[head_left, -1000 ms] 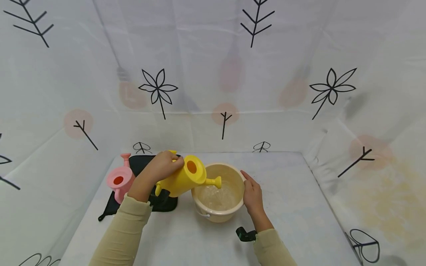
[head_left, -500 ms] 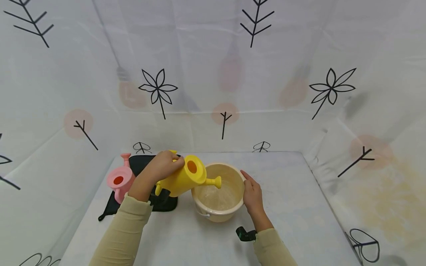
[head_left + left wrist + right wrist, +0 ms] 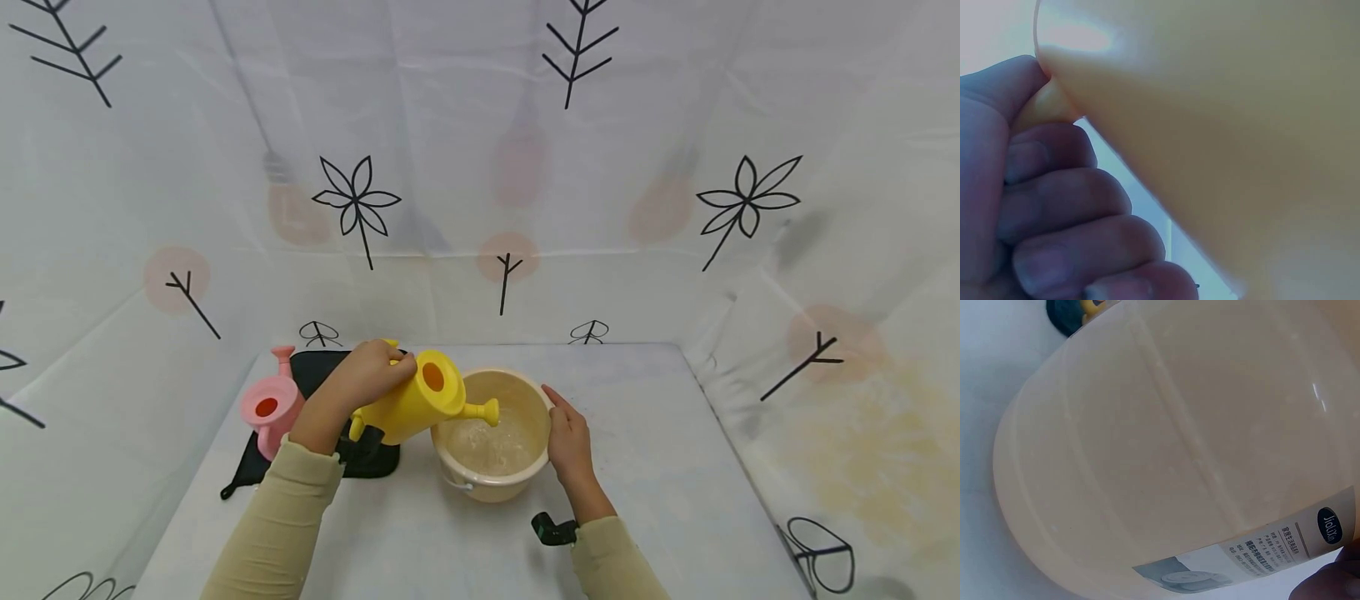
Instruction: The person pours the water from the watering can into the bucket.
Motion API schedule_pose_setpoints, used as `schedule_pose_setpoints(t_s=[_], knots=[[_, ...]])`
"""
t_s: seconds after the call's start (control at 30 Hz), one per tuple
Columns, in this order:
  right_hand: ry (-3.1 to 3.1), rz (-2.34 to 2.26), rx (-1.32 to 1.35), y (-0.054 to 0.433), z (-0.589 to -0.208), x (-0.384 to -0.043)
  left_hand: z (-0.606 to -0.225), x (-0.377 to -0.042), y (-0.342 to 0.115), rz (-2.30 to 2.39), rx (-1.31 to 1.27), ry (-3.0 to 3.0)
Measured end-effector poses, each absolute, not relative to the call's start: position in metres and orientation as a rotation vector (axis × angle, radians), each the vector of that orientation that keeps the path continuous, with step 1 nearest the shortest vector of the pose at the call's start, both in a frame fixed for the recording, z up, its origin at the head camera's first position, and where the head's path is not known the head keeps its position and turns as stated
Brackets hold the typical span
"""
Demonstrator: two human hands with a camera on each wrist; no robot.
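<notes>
Gripping hand: your left hand (image 3: pixel 370 373), its fingers curled closely round the handle (image 3: pixel 1047 103) of the yellow watering can (image 3: pixel 408 406)
Watering can, yellow: held tilted, its spout (image 3: pixel 482 411) over the opening of the cream bucket (image 3: pixel 498 480)
Bucket: upright on the white table (image 3: pixel 645 517), clear rippled liquid (image 3: pixel 491 452) inside
Bucket-side hand: your right hand (image 3: pixel 570 435), touching the right side at the rim, one finger extended; how far the others close, you cannot tell
Printed label (image 3: pixel 1254 553): on the bucket's wall, just beside your right fingertip in the right wrist view
Watering can, pink (image 3: pixel 273 403): left of your left forearm, near the black mat (image 3: pixel 322 362)
Dark device (image 3: pixel 553 528): beside your right sleeve (image 3: pixel 611 554)
Backdrop (image 3: pixel 465 117): pale sheet with black plant drawings
</notes>
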State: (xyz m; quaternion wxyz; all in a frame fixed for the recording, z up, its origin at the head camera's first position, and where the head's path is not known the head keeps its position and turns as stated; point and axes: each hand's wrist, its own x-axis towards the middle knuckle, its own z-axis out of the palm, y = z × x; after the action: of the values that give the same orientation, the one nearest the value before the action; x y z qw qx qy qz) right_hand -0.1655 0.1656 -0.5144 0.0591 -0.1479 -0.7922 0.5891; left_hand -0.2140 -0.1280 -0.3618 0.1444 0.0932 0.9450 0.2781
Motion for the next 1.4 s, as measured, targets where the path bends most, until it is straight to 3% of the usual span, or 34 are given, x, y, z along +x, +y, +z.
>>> schedule_pose_setpoints(t_s=[1.4], knots=[[-2.405, 1.772, -0.45, 0.1667, -0.5146, -0.1648, -0.358, -0.214, -0.1227, 0.778, 0.286, 2.73]])
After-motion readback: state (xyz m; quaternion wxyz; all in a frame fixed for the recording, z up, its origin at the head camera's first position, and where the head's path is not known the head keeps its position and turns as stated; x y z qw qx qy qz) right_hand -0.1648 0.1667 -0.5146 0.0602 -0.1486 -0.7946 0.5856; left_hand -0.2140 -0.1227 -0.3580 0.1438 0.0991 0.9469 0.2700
